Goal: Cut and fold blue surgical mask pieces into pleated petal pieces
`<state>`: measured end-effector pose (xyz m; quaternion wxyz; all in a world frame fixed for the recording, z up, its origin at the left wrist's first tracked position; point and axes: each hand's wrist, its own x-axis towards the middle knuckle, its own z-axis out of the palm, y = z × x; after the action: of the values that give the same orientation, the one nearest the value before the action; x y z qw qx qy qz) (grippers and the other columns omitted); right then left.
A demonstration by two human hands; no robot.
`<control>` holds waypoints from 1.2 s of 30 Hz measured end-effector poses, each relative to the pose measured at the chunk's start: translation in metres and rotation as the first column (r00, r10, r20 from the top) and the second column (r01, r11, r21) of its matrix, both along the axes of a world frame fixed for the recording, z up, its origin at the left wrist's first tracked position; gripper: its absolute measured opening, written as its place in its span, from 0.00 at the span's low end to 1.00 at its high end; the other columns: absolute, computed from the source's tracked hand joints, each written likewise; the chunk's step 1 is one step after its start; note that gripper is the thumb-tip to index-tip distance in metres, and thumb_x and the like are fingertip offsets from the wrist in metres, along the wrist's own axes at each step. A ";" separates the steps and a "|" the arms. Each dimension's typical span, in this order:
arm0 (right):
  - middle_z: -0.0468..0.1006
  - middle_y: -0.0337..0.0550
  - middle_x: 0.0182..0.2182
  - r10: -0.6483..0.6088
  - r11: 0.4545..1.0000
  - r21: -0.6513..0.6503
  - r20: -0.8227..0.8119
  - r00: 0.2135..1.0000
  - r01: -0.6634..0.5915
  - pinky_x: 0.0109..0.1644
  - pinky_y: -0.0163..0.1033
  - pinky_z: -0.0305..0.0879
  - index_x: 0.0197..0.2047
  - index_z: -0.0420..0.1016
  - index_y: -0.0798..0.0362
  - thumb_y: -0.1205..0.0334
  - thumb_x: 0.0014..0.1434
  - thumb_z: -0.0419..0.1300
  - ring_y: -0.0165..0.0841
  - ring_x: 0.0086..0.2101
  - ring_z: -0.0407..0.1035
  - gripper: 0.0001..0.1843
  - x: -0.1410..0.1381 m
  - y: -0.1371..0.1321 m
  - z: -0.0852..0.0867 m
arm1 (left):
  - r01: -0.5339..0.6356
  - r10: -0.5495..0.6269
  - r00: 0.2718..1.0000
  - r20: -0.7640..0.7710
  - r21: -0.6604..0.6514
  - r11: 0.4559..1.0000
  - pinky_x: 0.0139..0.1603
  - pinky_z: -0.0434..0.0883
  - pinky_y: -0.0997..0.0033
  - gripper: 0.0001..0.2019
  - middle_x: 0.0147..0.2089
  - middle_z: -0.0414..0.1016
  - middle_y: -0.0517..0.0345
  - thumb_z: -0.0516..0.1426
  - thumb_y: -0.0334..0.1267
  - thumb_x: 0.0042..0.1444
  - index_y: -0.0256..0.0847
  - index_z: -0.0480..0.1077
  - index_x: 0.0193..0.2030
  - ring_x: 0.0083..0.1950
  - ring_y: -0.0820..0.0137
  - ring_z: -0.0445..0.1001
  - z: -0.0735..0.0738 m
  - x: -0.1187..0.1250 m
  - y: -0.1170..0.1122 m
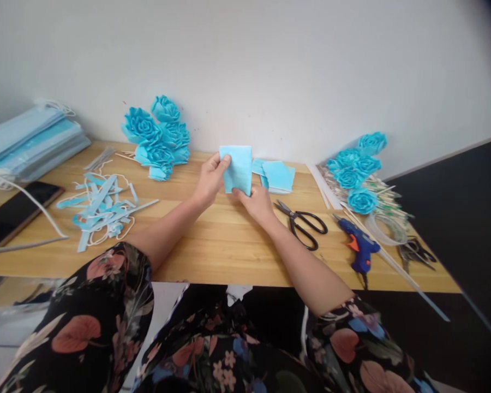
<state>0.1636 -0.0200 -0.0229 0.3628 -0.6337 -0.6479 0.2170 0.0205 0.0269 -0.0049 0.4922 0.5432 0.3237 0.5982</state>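
Both my hands hold up a light blue rectangular piece of mask fabric above the wooden table. My left hand pinches its left edge with thumb and fingers closed. My right hand grips its lower right corner. Just behind the piece lies a small stack of similar blue pieces. Black scissors lie on the table right of my right hand.
Blue fabric roses lean at the wall, and more roses on sticks lie at the right. A blue glue gun, cut strips and elastic, a stack of masks and a phone are also on the table.
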 end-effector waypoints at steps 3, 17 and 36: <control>0.73 0.42 0.19 0.017 0.996 0.086 0.227 0.974 -0.037 0.28 0.39 0.53 0.19 0.70 0.50 0.49 0.58 0.60 0.36 0.24 0.67 0.20 -0.009 -0.005 -0.001 | -0.143 0.140 0.985 -0.103 -0.021 0.989 0.38 0.64 0.72 0.21 0.32 0.68 0.59 0.56 0.59 0.58 0.40 0.67 0.36 0.37 0.69 0.66 -0.002 -0.001 0.001; 0.83 0.48 0.32 0.266 0.955 0.016 0.393 0.880 -0.295 0.35 0.39 0.60 0.28 0.78 0.52 0.60 0.62 0.56 0.39 0.34 0.76 0.14 -0.027 -0.015 -0.002 | -0.339 0.361 0.886 -0.290 0.125 0.932 0.36 0.53 0.68 0.21 0.27 0.54 0.61 0.52 0.55 0.64 0.44 0.55 0.27 0.32 0.68 0.57 -0.010 -0.003 0.003; 0.74 0.36 0.25 0.064 0.952 0.304 -0.238 0.969 0.012 0.35 0.36 0.63 0.31 0.74 0.52 0.50 0.62 0.58 0.29 0.28 0.65 0.15 0.013 -0.005 0.025 | 0.030 0.036 0.909 -0.415 0.152 0.988 0.35 0.61 0.70 0.18 0.27 0.64 0.61 0.57 0.52 0.60 0.41 0.63 0.28 0.31 0.71 0.63 -0.009 0.011 -0.018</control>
<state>0.1771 -0.0254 0.0018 0.5302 -0.5301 -0.6320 0.1963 0.0316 0.0085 -0.0135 0.3674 0.6943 0.3744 0.4927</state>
